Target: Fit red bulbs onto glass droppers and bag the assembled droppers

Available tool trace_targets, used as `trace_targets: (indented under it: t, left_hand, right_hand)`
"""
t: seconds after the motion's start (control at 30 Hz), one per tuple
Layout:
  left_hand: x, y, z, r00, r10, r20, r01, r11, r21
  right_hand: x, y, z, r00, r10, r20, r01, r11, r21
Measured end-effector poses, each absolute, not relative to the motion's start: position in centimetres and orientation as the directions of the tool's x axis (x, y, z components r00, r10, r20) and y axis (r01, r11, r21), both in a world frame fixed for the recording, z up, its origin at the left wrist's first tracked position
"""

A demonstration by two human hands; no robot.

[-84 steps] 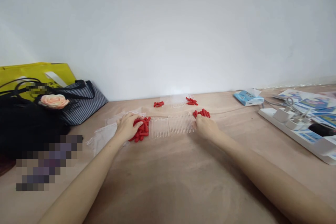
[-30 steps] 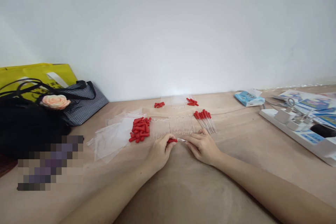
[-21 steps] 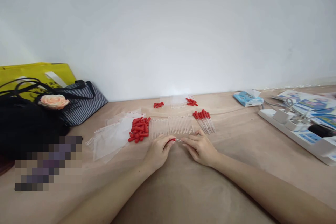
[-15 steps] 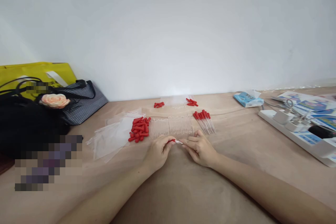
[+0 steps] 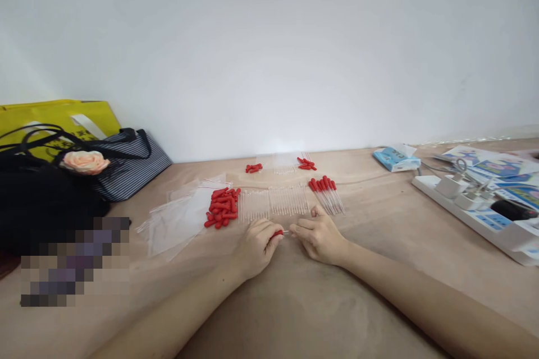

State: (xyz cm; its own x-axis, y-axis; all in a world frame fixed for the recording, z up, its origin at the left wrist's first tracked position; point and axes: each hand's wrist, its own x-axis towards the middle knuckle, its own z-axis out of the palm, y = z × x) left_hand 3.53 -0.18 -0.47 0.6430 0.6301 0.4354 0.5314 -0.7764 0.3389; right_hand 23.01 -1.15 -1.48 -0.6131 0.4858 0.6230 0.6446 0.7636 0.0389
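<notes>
My left hand (image 5: 261, 244) pinches a red rubber cap (image 5: 278, 233) near the table's middle. A thin clear tube sticks out of the cap toward my right hand (image 5: 318, 238), whose fingertips are closed on its other end. Beyond my left hand lies a pile of red caps (image 5: 222, 207). Rows of clear tubes (image 5: 290, 199) lie just past both hands. Several tubes with red caps fitted (image 5: 326, 193) rest side by side beyond my right hand.
Clear plastic bags (image 5: 177, 221) are spread left of the cap pile. Smaller groups of red caps (image 5: 306, 164) lie near the wall. On the right are a tissue pack (image 5: 394, 158) and a power strip (image 5: 475, 219); at left, a striped bag (image 5: 126, 171) and a yellow bag (image 5: 101, 115).
The fingers of my left hand now cover more of the red cap, and less of the clear tube shows between my hands. The whole view has shifted slightly.
</notes>
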Motion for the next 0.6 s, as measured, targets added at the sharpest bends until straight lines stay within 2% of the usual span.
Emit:
trace_targets:
  t: [0.3,0.5,0.6]
  left_hand:
    - [3.6,-0.2,-0.7,0.687,0.598,0.413,0.504,-0.802,0.322]
    - [3.1,0.2,-0.3,0.64,0.656,0.4,0.555,-0.755,0.35]
    - [2.7,0.5,0.0,0.608,0.683,0.404,0.583,-0.73,0.358]
  right_hand:
    - [22.6,-1.0,-1.8,-0.646,0.498,0.579,0.596,0.802,-0.024]
    - [23.4,-0.7,-1.7,-0.607,0.568,0.556,0.616,0.778,-0.123]
    - [24.1,-0.5,-1.6,-0.577,0.599,0.556,0.653,0.746,-0.126]
